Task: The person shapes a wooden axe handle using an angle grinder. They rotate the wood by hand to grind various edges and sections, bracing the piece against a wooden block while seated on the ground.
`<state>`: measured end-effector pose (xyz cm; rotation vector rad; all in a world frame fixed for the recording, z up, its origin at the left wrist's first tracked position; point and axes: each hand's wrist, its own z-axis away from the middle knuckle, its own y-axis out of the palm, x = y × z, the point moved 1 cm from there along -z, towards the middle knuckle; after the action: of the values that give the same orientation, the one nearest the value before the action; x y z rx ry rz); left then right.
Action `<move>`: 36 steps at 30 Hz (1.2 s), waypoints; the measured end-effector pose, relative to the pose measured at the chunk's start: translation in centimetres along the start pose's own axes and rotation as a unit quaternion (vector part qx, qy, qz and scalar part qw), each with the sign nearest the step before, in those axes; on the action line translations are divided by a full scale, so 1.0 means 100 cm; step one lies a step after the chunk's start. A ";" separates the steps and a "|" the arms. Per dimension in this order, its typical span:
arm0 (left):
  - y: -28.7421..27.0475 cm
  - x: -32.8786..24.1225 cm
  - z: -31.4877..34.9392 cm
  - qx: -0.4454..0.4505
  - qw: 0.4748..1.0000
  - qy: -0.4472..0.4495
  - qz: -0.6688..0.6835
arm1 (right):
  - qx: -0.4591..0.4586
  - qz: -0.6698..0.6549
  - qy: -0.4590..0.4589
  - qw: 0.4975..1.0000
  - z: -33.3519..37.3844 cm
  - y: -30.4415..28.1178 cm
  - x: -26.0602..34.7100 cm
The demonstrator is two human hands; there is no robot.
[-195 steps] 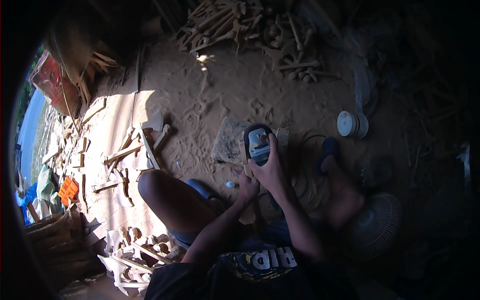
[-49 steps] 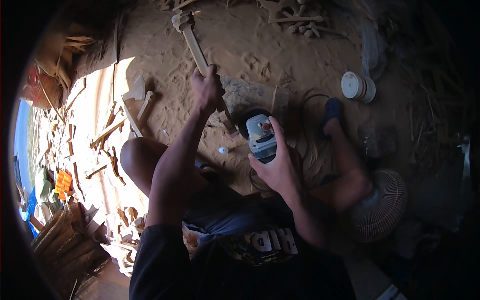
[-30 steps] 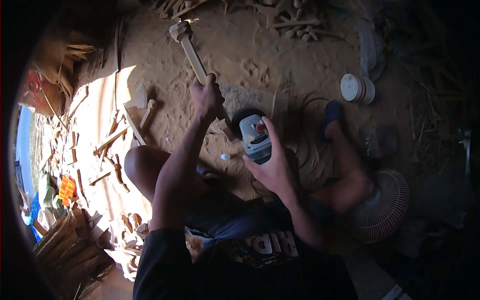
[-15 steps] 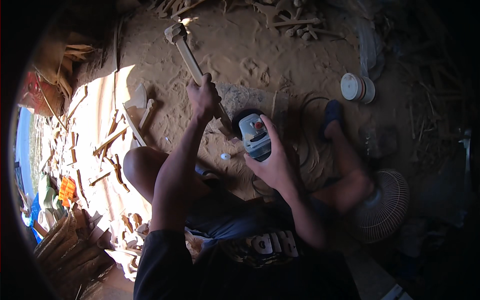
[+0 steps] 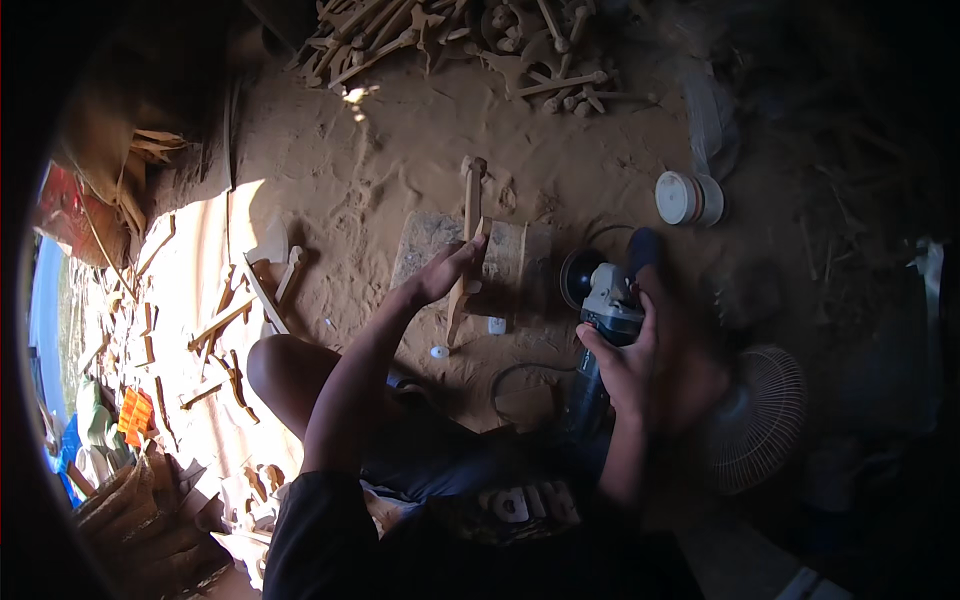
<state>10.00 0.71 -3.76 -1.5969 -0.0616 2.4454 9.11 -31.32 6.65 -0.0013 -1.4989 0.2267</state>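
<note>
I sit on sandy ground. My left hand [image 5: 447, 272] grips a long carved wooden piece [image 5: 467, 215] and holds it upright on edge over a flat wooden block [image 5: 505, 262] in front of me. My right hand [image 5: 632, 356] holds a grey and black angle grinder [image 5: 603, 302], its dark disc [image 5: 577, 277] at the block's right edge, beside the wooden piece but apart from it. The grinder's cord [image 5: 512, 372] loops on the sand near my knee.
A heap of carved wooden pieces [image 5: 470, 40] lies at the far side. More wood scraps [image 5: 230, 320] lie on the sunlit sand at left. A white round container [image 5: 686, 198] stands at right, a fan guard [image 5: 758, 418] by my right leg, an orange object [image 5: 133, 415] at lower left.
My left hand reached far forward, took the wooden piece and drew it back onto the block. The grinder shifted right, off the block, with my right hand.
</note>
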 end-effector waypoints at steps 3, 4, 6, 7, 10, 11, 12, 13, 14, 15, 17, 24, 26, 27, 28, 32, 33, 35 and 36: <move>0.000 -0.014 0.025 -0.024 0.999 0.029 -0.034 | -0.044 -0.064 0.071 0.994 -0.004 -0.017 0.001; -0.007 -0.024 0.033 -0.033 0.992 0.073 -0.097 | -0.043 -0.071 0.066 0.994 -0.005 -0.022 0.001; -0.013 -0.049 0.043 -0.037 0.979 0.123 -0.161 | -0.023 -0.174 0.180 0.968 -0.004 -0.036 -0.017; -0.010 -0.070 0.048 -0.076 0.975 0.089 -0.187 | -0.014 -0.254 0.197 0.947 -0.004 -0.050 -0.043; -0.030 -0.070 0.066 -0.194 0.896 0.172 -0.361 | 0.013 -0.349 0.174 0.921 0.004 -0.031 -0.030; -0.036 -0.073 0.070 -0.252 0.873 0.202 -0.366 | 0.014 -0.354 0.173 0.919 0.003 -0.029 -0.030; -0.041 -0.076 0.075 -0.309 0.845 0.233 -0.370 | 0.009 -0.385 0.179 0.905 -0.001 -0.026 -0.033; -0.043 -0.085 0.078 -0.307 0.843 0.236 -0.373 | 0.001 -0.416 0.184 0.891 -0.004 -0.025 -0.037; -0.045 -0.092 0.082 -0.303 0.852 0.250 -0.345 | -0.001 -0.420 0.181 0.889 -0.006 -0.024 -0.041; -0.047 -0.101 0.086 -0.299 0.861 0.263 -0.317 | 0.002 -0.392 0.181 0.902 -0.008 -0.022 -0.047; -0.054 -0.103 0.090 -0.290 0.858 0.294 -0.305 | -0.005 -0.339 0.215 0.916 -0.012 -0.010 -0.056; -0.056 -0.102 0.089 -0.258 0.891 0.289 -0.235 | 0.133 -0.253 0.250 0.925 -0.020 0.029 -0.046; -0.058 -0.100 0.089 -0.267 0.893 0.262 -0.251 | 0.153 -0.212 0.185 0.947 -0.024 0.044 -0.027; -0.056 -0.099 0.086 -0.262 0.895 0.261 -0.249 | 0.145 -0.155 0.145 0.966 -0.025 0.047 -0.015; -0.059 -0.099 0.089 -0.262 0.896 0.265 -0.242 | 0.142 -0.103 0.105 0.979 -0.025 0.058 -0.007; -0.059 -0.101 0.085 -0.258 0.898 0.272 -0.230 | 0.168 -0.121 0.050 0.977 -0.028 0.078 0.027; -0.058 -0.101 0.084 -0.257 0.899 0.271 -0.230 | 0.169 -0.121 0.051 0.977 -0.032 0.081 0.025; -0.058 -0.100 0.080 -0.260 0.892 0.288 -0.232 | 0.188 -0.115 0.000 0.975 -0.039 0.086 0.022; -0.059 -0.100 0.080 -0.259 0.892 0.288 -0.233 | 0.188 -0.116 0.000 0.975 -0.040 0.086 0.021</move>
<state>7.52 5.06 9.39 -2.1401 -0.9408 1.5881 11.90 -22.00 7.21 0.4735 -1.4224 0.3178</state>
